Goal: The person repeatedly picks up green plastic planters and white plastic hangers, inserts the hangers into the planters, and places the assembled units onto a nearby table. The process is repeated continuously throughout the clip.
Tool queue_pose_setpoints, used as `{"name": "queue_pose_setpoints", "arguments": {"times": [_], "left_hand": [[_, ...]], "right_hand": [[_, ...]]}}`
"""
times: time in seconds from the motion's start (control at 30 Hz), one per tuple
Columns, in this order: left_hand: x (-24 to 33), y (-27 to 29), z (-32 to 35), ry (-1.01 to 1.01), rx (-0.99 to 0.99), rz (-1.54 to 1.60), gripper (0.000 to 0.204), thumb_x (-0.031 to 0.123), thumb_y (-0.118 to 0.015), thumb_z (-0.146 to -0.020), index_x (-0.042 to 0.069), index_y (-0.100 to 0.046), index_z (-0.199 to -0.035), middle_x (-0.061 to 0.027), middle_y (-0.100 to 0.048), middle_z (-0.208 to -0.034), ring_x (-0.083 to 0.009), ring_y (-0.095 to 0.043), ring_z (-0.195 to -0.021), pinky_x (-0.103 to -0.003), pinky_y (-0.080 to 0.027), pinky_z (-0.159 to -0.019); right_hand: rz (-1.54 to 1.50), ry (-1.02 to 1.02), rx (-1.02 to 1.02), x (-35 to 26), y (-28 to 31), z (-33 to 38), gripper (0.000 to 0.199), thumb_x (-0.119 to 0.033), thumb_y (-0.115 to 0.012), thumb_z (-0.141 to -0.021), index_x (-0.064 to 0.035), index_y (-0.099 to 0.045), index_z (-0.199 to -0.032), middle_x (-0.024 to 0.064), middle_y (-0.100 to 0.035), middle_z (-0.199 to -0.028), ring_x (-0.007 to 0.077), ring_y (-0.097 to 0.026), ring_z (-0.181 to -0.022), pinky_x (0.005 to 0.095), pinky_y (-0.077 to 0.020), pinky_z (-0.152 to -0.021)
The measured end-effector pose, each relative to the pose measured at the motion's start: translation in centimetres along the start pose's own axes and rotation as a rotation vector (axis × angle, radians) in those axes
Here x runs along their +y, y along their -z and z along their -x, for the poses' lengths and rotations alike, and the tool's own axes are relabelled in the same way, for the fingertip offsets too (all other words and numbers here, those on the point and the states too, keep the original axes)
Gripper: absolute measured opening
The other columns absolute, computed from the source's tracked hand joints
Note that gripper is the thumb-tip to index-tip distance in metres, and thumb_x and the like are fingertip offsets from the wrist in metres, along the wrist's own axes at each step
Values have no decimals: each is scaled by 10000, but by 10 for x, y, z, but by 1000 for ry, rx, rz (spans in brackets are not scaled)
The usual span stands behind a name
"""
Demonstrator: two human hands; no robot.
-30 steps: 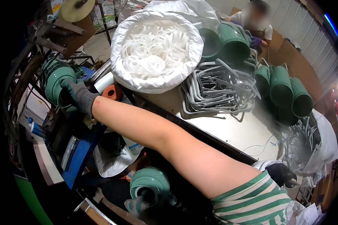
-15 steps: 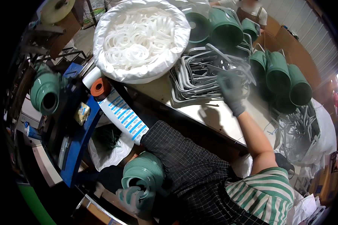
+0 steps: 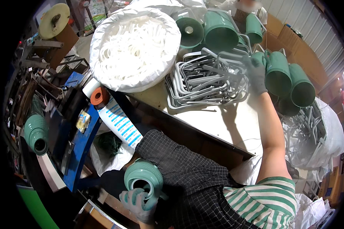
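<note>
"Head view: what does the left hand have?"
"The ribbed green vessel, by the checked apron. Gloved fingers curl over the rim of its mouth, grasping it."
"And the right hand?"
"Stretched over the table, blurred, between the bent grey strips and a green cylinder. I can't tell whether its fingers hold anything."
"Left of the strips?"
"A white sack full of white rings."
</note>
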State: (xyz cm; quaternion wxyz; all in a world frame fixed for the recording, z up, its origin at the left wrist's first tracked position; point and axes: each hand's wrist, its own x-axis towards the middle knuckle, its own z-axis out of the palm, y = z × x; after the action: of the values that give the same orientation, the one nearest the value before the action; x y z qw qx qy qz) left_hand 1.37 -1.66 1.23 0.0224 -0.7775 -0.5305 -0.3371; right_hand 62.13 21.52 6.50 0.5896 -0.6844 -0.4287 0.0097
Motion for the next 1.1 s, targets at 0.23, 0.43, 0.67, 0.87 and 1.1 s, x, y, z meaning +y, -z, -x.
{"name": "queue_pose_setpoints", "arguments": {"times": [0.23,0.43,0.67,0.87,1.1], "left_hand": [[4,-4,5,15,118,85,534,429,-867,-747,110,-629,-1104,-112,-660,-1108,-322,-607,-948,-486,-463,-807],[-8,38,-64,44,171,-62,731,378,-833,-833,-2,-565,-1397,-192,-585,-1399,-388,-560,-1307,-488,-422,-1139],[-48,78,-97,-37,51,-271,224,186,-755,-780,80,-713,-972,-121,-692,-1035,-295,-679,-953,-429,-541,-759],[-85,52,-37,531,685,1235,244,227,-425,-1130,43,-577,-1077,-17,-602,-808,-37,-447,-565,-201,-346,-499],[-73,-11,-27,904,887,1850,249,356,-500,-1118,126,-588,-1088,-68,-632,-884,-141,-496,-555,-269,-426,-506]], "right_hand": [[-557,134,132,-130,-10,64,181,-192,-751,-1004,-13,-743,-1032,-16,-684,-869,28,-545,-743,191,-407,-646],[-831,-273,-718,-241,-87,244,267,-148,-786,-952,1,-677,-1145,49,-733,-993,71,-646,-801,228,-534,-702],[-1061,-177,-1448,-279,-131,310,1126,-265,-1015,-627,10,-409,-1535,154,-558,-1437,257,-600,-1276,417,-478,-1126],[-787,816,-1566,-252,-166,374,893,-355,-993,-612,1,-642,-1352,200,-682,-1308,390,-639,-1269,513,-477,-1110],[-1008,66,-1388,-239,-129,344,439,-53,-701,-814,32,-601,-1232,305,-705,-1140,415,-689,-1122,589,-524,-1023]]}}
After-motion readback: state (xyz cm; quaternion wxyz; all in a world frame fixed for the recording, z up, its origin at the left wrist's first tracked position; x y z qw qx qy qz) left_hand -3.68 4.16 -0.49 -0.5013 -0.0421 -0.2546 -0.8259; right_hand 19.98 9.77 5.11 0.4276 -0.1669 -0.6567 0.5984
